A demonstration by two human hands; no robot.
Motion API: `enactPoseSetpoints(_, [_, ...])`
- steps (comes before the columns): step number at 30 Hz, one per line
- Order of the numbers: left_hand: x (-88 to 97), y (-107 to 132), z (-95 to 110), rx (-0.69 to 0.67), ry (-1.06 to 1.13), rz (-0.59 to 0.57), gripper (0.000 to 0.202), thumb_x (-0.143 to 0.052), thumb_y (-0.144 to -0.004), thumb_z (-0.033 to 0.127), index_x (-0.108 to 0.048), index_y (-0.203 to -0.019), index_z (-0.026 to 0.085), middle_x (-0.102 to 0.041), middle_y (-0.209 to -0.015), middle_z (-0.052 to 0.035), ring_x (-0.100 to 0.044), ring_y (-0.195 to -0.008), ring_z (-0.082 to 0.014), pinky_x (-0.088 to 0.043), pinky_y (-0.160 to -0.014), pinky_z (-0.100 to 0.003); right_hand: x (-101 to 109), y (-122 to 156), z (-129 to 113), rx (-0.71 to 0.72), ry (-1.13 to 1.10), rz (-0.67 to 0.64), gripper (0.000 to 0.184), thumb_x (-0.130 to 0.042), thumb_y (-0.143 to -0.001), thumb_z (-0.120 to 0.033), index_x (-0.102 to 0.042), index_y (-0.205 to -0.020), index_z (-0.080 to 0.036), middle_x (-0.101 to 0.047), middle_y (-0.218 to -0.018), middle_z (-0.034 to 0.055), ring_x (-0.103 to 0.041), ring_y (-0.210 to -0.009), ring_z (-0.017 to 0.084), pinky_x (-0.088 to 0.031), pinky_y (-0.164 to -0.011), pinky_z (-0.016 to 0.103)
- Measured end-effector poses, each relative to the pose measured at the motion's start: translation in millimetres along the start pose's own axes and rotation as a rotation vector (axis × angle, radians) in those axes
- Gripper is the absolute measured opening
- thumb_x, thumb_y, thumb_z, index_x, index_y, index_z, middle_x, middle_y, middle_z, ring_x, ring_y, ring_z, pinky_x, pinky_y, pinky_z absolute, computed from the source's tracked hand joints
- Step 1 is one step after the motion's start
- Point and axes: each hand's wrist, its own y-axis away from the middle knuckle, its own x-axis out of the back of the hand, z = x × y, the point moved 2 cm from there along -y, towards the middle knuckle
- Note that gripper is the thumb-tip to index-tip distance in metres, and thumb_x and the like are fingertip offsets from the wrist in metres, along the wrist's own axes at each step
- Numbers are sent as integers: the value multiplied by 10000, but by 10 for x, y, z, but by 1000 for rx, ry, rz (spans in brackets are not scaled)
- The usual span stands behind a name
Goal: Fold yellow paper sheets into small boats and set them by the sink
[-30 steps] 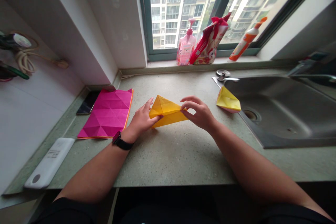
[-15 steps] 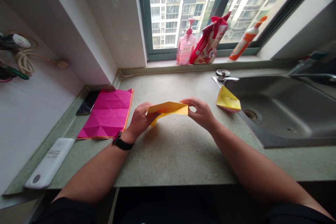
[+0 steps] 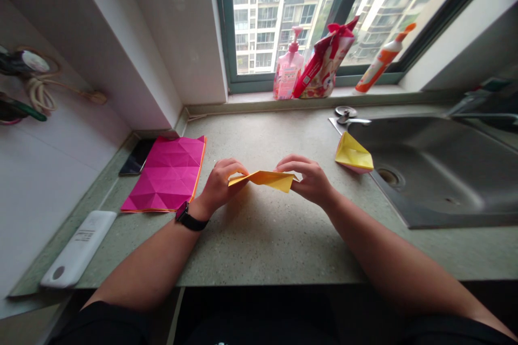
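Note:
A folded yellow-orange paper (image 3: 265,178) hangs just above the speckled counter (image 3: 267,237), held between both hands. My left hand (image 3: 218,186), with a black watch on its wrist, pinches the paper's left end. The right end is pinched by my right hand (image 3: 309,178), fingers curled over it. The paper is seen nearly edge-on and looks flattened. A finished yellow folded paper piece (image 3: 353,153) lies to the right, by the sink's corner.
A stack of creased pink paper sheets (image 3: 168,173) lies left, beside a dark phone (image 3: 136,156). A white remote (image 3: 79,249) rests near the front left edge. The steel sink (image 3: 441,172) fills the right. A pink pump bottle (image 3: 286,73), red bag (image 3: 324,62) and orange bottle (image 3: 382,59) stand on the windowsill.
The yellow-orange paper went from lying as a broad triangle on the counter to being lifted and flattened edge-on between both hands, which closed onto its two ends.

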Motion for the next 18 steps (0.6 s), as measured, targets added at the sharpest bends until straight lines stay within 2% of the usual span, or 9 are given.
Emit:
enactPoseSetpoints(3, [-15,3,1,-11,2,21,335,-696,-1050,550,-753,-1025,220,-758,-999,-76,-718,-960,-235,-570,-925,-398,12,-9,-32,-19,26,67,93,-742,-979,-244,-814,-1013,-292,-789,-951,34,-747,-854,204,-633,-785,375])
enactPoseSetpoints(5, [-14,14,1,-20,-18,70,329,-718,-1042,524,-724,-1182,227,-753,-1109,-89,-716,-1062,-251,-578,-994,-430,46,-7,-54,-46,89,158,76,-744,-984,-267,-813,-985,-297,-781,-930,36,-740,-845,215,-628,-778,391])
enactPoseSetpoints(9, [13,49,2,-30,-151,183,527,-731,-1033,494,-564,-1469,249,-673,-1366,-137,-649,-1285,-298,-540,-1139,-509,141,44,-72,-88,310,341,64,-761,-982,-356,-820,-972,-335,-777,-943,57,-726,-866,264,-624,-822,474])
enactPoseSetpoints(11, [23,66,12,-53,-216,214,607,-753,-1018,481,-504,-1526,263,-636,-1430,-146,-622,-1337,-315,-518,-1176,-528,154,81,-55,-74,413,313,45,-783,-967,-379,-826,-977,-370,-784,-957,57,-722,-887,285,-607,-873,513])
enactPoseSetpoints(14, [13,82,38,-108,-279,197,635,-774,-1009,441,-489,-1551,275,-623,-1468,-147,-608,-1362,-323,-513,-1180,-533,97,131,-19,-1,492,194,81,-779,-976,-349,-827,-1008,-406,-805,-984,39,-720,-904,282,-571,-922,521])
enactPoseSetpoints(16, [-14,84,52,-128,-323,125,560,-764,-1019,409,-549,-1520,282,-650,-1451,-135,-632,-1317,-312,-530,-1148,-522,21,151,-3,28,521,118,113,-749,-997,-325,-824,-1031,-402,-817,-1002,31,-722,-905,267,-562,-917,500])
enactPoseSetpoints(18, [-49,83,65,-139,-365,35,396,-737,-1038,390,-660,-1413,292,-706,-1371,-108,-679,-1198,-286,-563,-1078,-493,-69,157,-3,42,542,40,126,-727,-1009,-317,-820,-1049,-392,-822,-1012,25,-724,-906,256,-562,-903,479])
